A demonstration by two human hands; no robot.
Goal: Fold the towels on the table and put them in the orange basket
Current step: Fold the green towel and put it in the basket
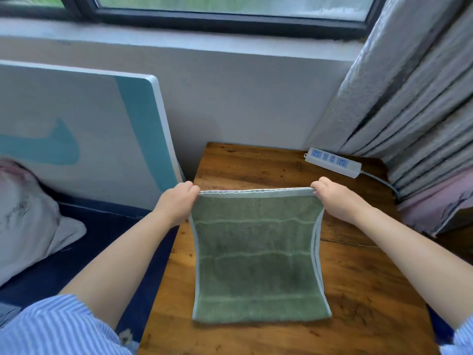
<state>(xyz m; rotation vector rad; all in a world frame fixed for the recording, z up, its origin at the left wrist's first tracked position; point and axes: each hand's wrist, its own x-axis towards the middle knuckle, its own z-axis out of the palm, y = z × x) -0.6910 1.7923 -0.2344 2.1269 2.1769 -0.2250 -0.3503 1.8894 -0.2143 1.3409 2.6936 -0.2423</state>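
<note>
green towel (258, 254) stretched between both hands, doubled over, lower fold resting on the wooden surface (358, 290); left hand (176, 201) pinching the far left corner, fingers curled round the edge; right hand (332, 198) pinching the far right corner likewise; white power strip (332, 162) beyond the right hand, near the grey curtain (409, 98); pillow (28, 221) well left of the left hand.

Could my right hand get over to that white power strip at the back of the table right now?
Probably not yet: the right hand pinches a corner of the green towel. The path to the power strip looks bare.
</note>
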